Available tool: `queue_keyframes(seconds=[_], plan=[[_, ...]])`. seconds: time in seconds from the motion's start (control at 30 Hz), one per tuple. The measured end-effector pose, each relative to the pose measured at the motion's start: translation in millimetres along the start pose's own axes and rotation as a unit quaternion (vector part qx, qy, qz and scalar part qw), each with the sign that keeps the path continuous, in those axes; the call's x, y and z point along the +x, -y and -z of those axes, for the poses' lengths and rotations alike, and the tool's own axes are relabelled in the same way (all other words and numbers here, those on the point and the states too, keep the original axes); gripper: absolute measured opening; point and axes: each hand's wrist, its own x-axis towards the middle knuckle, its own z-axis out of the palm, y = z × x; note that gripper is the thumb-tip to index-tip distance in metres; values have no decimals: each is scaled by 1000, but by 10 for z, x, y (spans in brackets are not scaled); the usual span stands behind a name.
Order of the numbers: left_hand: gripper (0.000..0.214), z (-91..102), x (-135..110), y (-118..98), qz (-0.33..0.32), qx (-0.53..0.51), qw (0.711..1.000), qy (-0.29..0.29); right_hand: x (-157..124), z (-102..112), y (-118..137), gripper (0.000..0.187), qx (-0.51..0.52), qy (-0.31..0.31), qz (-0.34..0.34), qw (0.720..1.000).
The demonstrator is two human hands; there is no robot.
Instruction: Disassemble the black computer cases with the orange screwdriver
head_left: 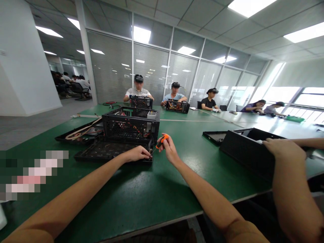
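My right hand (170,149) grips a screwdriver (162,140) by its orange and black handle. The thin shaft slants down and left toward the near right corner of a black tray-like panel (101,151). At that same corner, the fingers of my left hand (138,154) are pinched together; whatever is between them is too small to make out. The panel lies flat on the table, right in front of a black computer case (126,126) with perforated sides. Coloured wires and metal parts show inside the case.
Left of the case lies another black panel (83,131) with a pale looped strip on it. On the right, another person's arms (288,158) reach into a black case (249,152). Across the green table (187,189), people work on more open cases (178,106).
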Motion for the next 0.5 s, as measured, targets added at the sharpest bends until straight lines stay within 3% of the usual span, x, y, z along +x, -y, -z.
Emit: queue_keyframes(seconds=[0.13, 0.5], plan=[[34, -2, 8, 6, 7, -2, 1000, -3, 23, 20, -16, 20, 1, -6, 0, 1000], [34, 6, 8, 17, 6, -12, 1000, -4, -9, -15, -3, 22, 34, 3, -5, 999]])
